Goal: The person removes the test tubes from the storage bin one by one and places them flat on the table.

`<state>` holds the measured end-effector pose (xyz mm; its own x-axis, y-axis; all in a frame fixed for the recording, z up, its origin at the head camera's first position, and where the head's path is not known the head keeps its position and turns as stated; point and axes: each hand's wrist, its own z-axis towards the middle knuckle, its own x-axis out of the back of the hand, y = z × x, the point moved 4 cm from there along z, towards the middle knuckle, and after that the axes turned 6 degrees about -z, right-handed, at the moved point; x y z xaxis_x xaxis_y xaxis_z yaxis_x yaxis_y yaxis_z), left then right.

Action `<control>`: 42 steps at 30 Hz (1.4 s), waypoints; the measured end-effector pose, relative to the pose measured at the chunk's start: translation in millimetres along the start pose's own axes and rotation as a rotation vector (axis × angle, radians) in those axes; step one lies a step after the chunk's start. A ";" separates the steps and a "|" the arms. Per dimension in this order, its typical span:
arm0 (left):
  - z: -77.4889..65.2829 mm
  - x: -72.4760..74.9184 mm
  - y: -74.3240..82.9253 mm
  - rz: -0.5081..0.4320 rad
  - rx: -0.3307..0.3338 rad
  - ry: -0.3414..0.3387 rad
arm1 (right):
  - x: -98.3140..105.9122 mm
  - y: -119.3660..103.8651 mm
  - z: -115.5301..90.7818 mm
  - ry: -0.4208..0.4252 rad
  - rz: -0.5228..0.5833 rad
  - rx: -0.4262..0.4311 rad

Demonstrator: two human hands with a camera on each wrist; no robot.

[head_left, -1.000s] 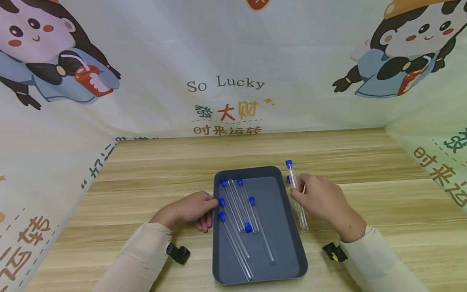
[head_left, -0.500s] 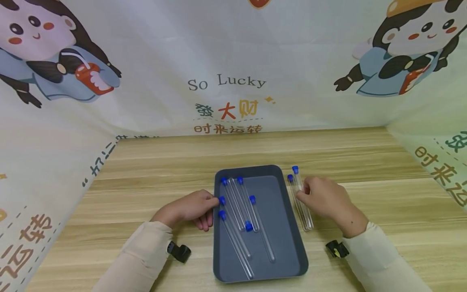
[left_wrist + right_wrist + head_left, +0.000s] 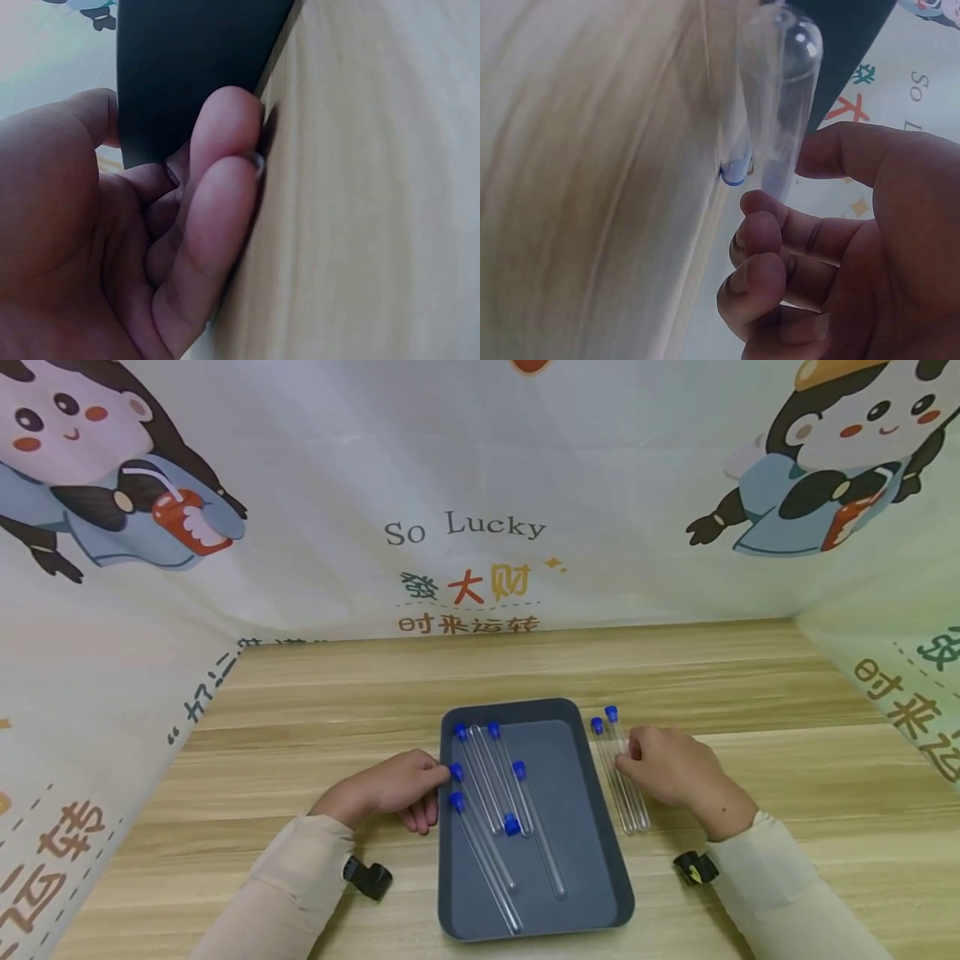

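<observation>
My right hand pinches a clear test tube with a blue cap between thumb and fingers, low over the table right of the tray. Just left of it another blue-capped test tube lies nearly parallel. The left hand grips the left wall of the dark grey tray; its thumb is at the rim and the other fingers are outside, low by the table. Inside the tray lie several clear test tubes, most with blue caps toward the far end. One blue cap points the near way.
The wood-grain table runs back to a printed cloth wall, with more cloth on the left and right sides. Black wrist devices sit at both sleeves.
My right hand has moved slightly right and lowered the test tube, which now lines up beside the other one. The left hand and tray have stayed in place.
</observation>
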<state>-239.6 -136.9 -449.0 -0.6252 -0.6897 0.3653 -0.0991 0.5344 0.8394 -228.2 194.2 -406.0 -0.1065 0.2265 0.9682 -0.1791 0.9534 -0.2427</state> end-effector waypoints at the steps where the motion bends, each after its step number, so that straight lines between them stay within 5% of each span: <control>1: 0.0 -0.1 0.0 0.000 0.001 0.001 | -0.3 0.6 0.2 -0.004 0.004 0.000; 24: 0.2 -1.1 -1.8 0.017 -0.005 0.000 | -6.9 5.4 -0.3 -0.102 0.018 0.022; 42: -0.7 -0.2 1.1 0.016 -0.010 -0.001 | -3.5 3.4 -0.6 -0.073 0.004 0.023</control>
<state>-239.0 -136.5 -447.9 -0.6272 -0.6806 0.3786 -0.0811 0.5406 0.8374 -227.8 196.8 -410.2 -0.1782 0.2148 0.9603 -0.2009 0.9474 -0.2492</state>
